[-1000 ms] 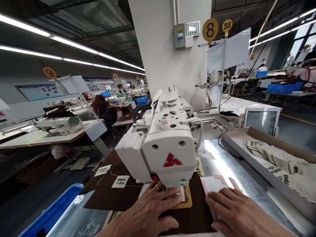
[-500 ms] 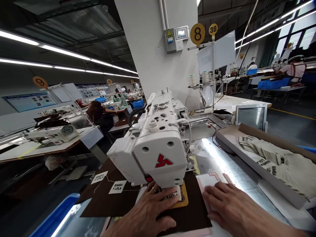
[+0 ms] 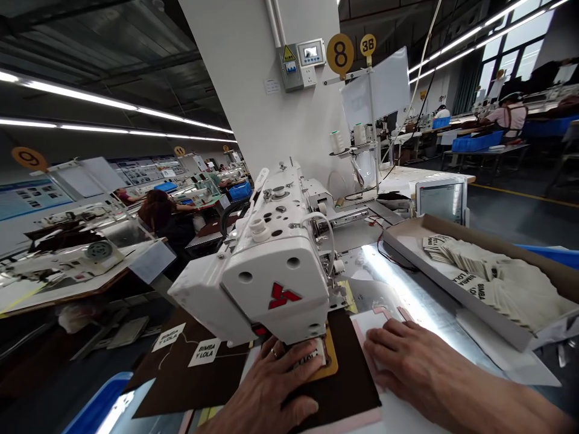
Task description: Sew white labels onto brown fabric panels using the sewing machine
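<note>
My left hand [image 3: 271, 389] lies flat, fingers spread, on a dark brown fabric piece [image 3: 346, 386] under the head of a white sewing machine [image 3: 271, 271]. Its fingertips touch a white label [image 3: 312, 357] that sits inside a yellow frame [image 3: 332, 360] below the needle. A ring shows on one finger. To the right, my right hand [image 3: 407, 355] rests palm down with fingers stretched over a pink-edged white template [image 3: 375, 316] at the fabric's right edge. Neither hand holds anything.
A cardboard tray [image 3: 407, 253] with several stacked printed labels [image 3: 488, 271] stands at the right, a small screen [image 3: 441, 202] behind it. Brown pieces with sewn labels [image 3: 201, 352] lie to the left, above a blue bin [image 3: 97, 407]. Other people work at distant tables.
The view has swung to the right and slightly down. Both hands stay pressed on the fabric and template in the same pose.
</note>
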Motion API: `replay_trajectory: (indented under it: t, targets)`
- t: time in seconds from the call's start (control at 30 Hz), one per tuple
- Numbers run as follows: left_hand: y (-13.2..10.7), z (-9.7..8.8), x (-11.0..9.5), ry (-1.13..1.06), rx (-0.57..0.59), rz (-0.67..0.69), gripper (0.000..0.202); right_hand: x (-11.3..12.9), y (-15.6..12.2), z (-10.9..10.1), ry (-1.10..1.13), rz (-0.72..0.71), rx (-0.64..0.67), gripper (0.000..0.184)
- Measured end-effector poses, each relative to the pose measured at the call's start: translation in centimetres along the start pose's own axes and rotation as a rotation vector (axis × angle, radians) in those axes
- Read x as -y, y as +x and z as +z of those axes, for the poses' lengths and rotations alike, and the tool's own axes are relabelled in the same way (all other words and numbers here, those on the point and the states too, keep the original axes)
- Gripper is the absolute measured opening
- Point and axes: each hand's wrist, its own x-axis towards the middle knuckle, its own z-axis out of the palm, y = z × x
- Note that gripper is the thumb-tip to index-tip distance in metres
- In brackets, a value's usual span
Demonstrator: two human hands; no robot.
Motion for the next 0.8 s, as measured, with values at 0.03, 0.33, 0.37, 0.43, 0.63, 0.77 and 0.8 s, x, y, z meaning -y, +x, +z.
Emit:
replay_trajectory:
  t: [0.03,0.33,0.37,0.43,0.63,0.77,0.8]
  targets:
    - [0.0,0.1,0.0,0.004,0.003,-0.011,0.061,0.0,0.0,-0.2,0.008,0.002,0.001,0.025]
    - [1.5,-0.4,0.0,-0.031,-0.031,-0.047,0.062,-1.1,-0.8,1.0,-0.042,-0.047,-0.065,0.028]
    - [1.7,-0.5,0.0,-0.03,-0.032,-0.053,0.061,-1.3,-0.9,1.2,-0.05,-0.05,-0.071,0.03]
    - [2.0,-0.9,0.0,-0.026,-0.037,-0.077,0.058,-1.6,-1.0,1.3,-0.052,-0.05,-0.064,0.032]
    - [1.8,-1.2,-0.1,-0.019,-0.067,-0.112,0.053,-1.7,-1.1,0.7,-0.024,-0.041,-0.016,0.038]
    - [1.4,-1.0,-0.5,-0.036,-0.069,-0.108,0.055,-1.6,-1.3,0.5,-0.018,-0.027,0.003,0.037]
    - [1.3,-1.0,-0.6,-0.044,-0.075,-0.107,0.056,-1.6,-1.3,0.5,-0.017,-0.026,0.01,0.037]
